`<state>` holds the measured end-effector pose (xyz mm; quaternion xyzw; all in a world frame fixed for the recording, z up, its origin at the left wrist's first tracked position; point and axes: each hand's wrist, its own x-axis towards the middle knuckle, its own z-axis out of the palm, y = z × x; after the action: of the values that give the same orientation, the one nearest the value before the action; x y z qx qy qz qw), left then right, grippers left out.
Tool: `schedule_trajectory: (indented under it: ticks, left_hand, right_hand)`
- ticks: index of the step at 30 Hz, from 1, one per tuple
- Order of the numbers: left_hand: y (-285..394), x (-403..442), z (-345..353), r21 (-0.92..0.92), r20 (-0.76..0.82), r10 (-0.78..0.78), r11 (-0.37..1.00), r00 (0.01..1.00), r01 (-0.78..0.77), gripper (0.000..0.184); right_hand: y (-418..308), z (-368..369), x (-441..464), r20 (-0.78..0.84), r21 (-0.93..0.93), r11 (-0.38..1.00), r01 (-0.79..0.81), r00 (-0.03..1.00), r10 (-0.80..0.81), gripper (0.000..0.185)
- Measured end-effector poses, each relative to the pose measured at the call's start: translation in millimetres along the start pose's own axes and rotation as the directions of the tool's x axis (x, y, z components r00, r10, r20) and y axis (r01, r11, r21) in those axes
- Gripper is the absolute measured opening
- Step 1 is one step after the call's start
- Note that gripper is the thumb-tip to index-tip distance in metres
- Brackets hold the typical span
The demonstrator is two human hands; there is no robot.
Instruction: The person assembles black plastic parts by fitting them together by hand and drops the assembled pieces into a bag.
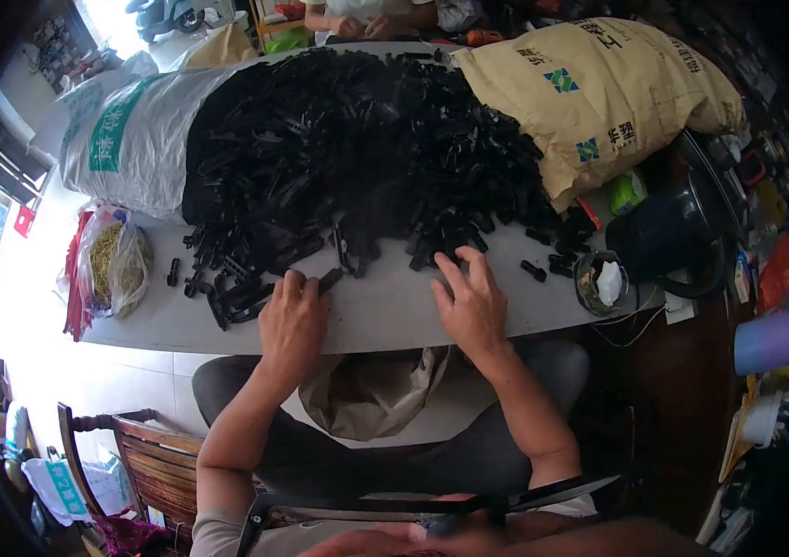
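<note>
A large heap of black plastic parts [306,139] covers the table, spilling toward its front edge. They look like small clip-like pieces, though their exact kind is hard to make out. My left hand [294,320] has its fingers curled at the near left of the heap, closed on a long black plastic piece [329,280] whose end shows beside the fingertips. My right hand [476,311] is at the heap's near right edge, fingers bent and spread apart. Its fingertips are close to small black pieces [445,243], and nothing shows held between them.
A white woven sack [157,139] and a tan paper sack [599,93] flank the heap. On the white table [376,320] are a bag of small yellowish bits [116,265] and a bowl [589,297]. An open sack [371,395] hangs between my knees. Opposite sits another person [371,23].
</note>
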<state>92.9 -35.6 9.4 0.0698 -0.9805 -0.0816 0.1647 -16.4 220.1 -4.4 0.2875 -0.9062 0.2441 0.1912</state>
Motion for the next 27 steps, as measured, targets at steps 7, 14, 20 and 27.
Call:
schedule_trajectory:
  ticks: [7,14,20,27]
  left_hand:
    - [-5.0,1.1,-2.5,-0.086,0.016,-0.004,0.996,1.000,0.005,0.023]
    - [3.2,-2.4,-5.5,-0.349,0.124,-0.067,0.931,0.990,0.107,0.026]
    - [18.7,-8.5,-14.2,-0.627,0.179,0.001,0.771,0.984,0.113,0.029]
    - [22.0,-13.1,1.9,-0.794,0.158,0.179,0.608,0.971,0.017,0.041]
  right_hand:
    - [4.2,4.9,-8.3,-0.031,0.063,0.997,-0.050,0.998,0.052,0.033]
    - [-1.3,-3.6,-8.8,-0.020,0.058,0.991,-0.117,0.993,0.118,0.019]
    - [-14.7,-13.5,-17.5,0.050,0.491,0.870,0.028,0.997,-0.060,0.021]
    - [-48.1,-23.5,-31.1,0.388,0.731,0.572,-0.372,0.916,0.099,0.017]
